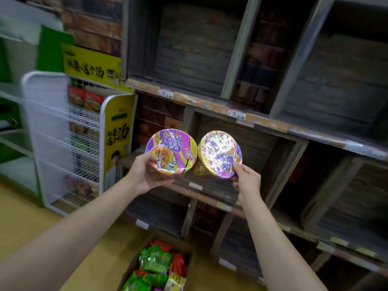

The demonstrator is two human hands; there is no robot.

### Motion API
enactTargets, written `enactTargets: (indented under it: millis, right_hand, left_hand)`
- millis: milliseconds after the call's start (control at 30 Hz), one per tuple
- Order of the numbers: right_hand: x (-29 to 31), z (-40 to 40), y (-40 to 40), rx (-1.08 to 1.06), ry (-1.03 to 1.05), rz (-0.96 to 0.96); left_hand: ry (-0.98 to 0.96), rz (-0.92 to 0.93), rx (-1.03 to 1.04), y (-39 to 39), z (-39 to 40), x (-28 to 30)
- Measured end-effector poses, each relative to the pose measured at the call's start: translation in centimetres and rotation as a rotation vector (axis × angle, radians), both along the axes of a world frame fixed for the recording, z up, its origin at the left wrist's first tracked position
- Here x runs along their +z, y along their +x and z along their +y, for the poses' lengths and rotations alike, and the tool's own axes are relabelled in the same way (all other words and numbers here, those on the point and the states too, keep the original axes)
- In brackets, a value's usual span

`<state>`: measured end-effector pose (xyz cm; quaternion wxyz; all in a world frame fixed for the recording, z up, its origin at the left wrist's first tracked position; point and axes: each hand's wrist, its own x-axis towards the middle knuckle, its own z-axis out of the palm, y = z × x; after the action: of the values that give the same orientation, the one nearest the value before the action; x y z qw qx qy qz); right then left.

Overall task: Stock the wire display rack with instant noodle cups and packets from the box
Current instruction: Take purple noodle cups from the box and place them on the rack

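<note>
Noodle cups (171, 151), purple-lidded, held in each hand (144, 173); price tag (237, 113) reads 5.

Glossy plastic film wraps two noodle cups (171, 152) (220, 154), the right one throwing back white glare. The display rack (84, 131) is white-coated wire with smooth printed side panels. Rough, weathered-looking wood forms the shelving (241, 110). Shiny plastic packets (155, 263) fill a matt brown cardboard box (134, 263) on a smooth yellowish floor (31, 217).
</note>
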<state>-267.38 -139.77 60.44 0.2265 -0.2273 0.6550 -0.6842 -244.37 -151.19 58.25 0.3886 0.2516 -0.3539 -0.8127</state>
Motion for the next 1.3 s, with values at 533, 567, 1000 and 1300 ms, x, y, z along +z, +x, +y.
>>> enactTargets:
  millis: [533, 567, 1000, 1300]
  right_hand:
    - [4.1, -5.7, 10.6, -0.019, -0.126, 0.06]
    - [4.1, -5.8, 11.0, 0.019, -0.132, 0.041]
    - [4.2, -5.9, 15.5, 0.229, -0.285, -0.167]
    - [3.8, -5.6, 16.1, 0.057, -0.208, 0.049]
  left_hand:
    - [-0.254, 0.059, 0.096, 7.7, -4.2, 4.9]
    - [-0.273, 0.044, 0.1, 8.2, -4.3, 5.1]
    - [-0.288, 0.055, 0.03, 10.3, -5.5, 5.5]
    - [-0.353, -0.112, -0.037, 12.1, -8.5, 3.2]
